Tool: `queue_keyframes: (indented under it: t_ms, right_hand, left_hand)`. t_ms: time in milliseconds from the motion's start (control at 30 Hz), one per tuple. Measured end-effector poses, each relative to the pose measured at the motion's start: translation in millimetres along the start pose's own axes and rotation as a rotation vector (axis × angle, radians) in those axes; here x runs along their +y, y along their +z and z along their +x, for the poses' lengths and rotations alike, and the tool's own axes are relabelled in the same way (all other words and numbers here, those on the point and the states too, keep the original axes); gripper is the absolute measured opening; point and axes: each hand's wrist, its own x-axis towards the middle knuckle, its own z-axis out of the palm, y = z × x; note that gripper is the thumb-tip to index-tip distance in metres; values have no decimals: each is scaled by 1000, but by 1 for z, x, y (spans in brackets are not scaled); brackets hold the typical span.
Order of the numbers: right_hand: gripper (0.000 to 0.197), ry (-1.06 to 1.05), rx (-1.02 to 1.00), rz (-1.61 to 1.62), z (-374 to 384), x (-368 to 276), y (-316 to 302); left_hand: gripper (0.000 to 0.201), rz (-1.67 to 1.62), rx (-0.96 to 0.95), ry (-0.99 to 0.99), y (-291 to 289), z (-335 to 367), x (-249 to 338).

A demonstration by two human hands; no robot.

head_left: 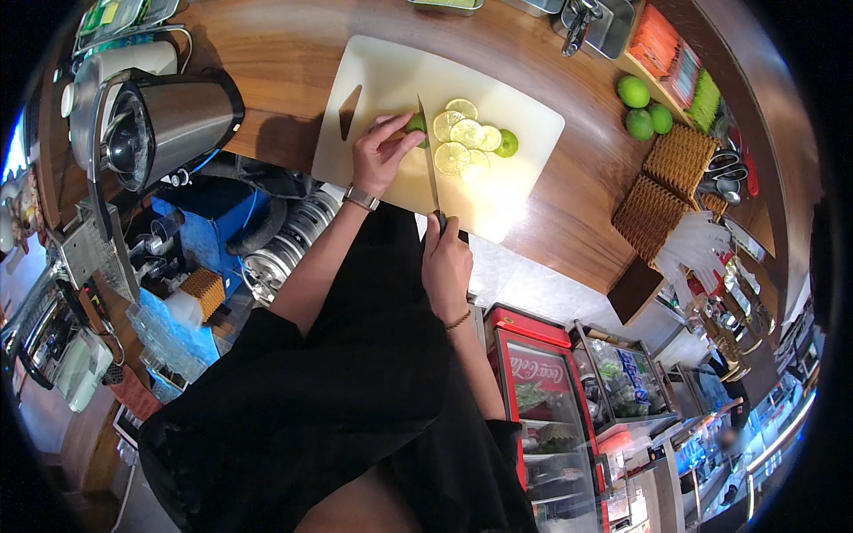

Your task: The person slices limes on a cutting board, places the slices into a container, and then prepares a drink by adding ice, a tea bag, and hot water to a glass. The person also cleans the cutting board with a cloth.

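Note:
On a white cutting board (498, 204) lies a loose cluster of thin lime slices (466, 133), with a green lime end piece (506, 143) at its right side. My left hand (380, 153), a watch on its wrist, pinches a lime (415, 131) to the left of the slices. A knife (430, 160) has its blade upright against the right side of that lime, tip pointing away from me. The knife's dark handle is gripped in my right hand (446, 266), close to the board's near edge. My fingers partly cover the held lime.
Several whole limes (639, 123) sit at the right of the wooden counter (569, 178), beside woven brown baskets (680, 160) and scissors (727, 166). A steel pitcher-like appliance (178, 124) stands at the left. Metal trays (609, 27) line the back. A red fridge (542, 400) is below right.

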Motion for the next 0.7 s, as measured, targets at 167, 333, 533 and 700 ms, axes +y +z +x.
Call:
queue_keyframes:
  t_ms: [167,333,533,700]
  right_hand:
    - [37,-139,275,-16,44,-4,40]
    - [36,-192,371,-47,48,-1,42]
    - [30,-292,463,-54,29,-4,13]
    - [32,-297,551,-69,11,17,-1]
  left_hand:
    - [38,-199,-31,-117,3,-2,4]
    - [39,-84,-139,-125,-16,-5,17]
    - [40,-252,-69,-380,-68,-28,-2]
    - [39,-381,150,-550,-93,-8,38]
